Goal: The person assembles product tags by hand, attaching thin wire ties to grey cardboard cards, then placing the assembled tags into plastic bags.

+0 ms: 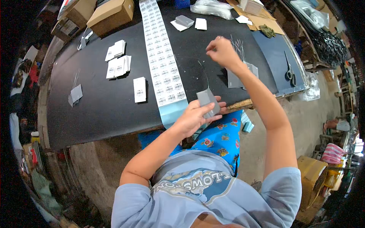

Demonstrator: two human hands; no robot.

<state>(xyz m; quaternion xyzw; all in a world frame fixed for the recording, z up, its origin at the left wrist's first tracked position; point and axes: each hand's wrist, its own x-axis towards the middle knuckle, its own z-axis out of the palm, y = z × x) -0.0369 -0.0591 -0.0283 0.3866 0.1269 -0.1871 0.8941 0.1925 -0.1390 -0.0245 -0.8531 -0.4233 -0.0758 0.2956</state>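
Note:
My left hand (195, 117) is closed on a small stack of grey cards (208, 102) at the table's front edge, and a thin string (205, 72) runs up from the stack. Raised over the table, my right hand (219, 49) has its fingers curled together; whatever they hold, if anything, is too small to tell. Beneath my right forearm lie more grey cards (234, 79) with thin strings. A long sheet of barcode labels (159, 49) stretches across the table, its blue backing (172, 111) at the near end.
Piles of white labelled cards (118, 67) and a single pile (140, 90) lie left of the sheet. Grey cards with strings (76, 93) are farther left. Black scissors (290, 72) rest at right. Cardboard boxes (110, 17) and plastic bags (213, 8) stand at the back.

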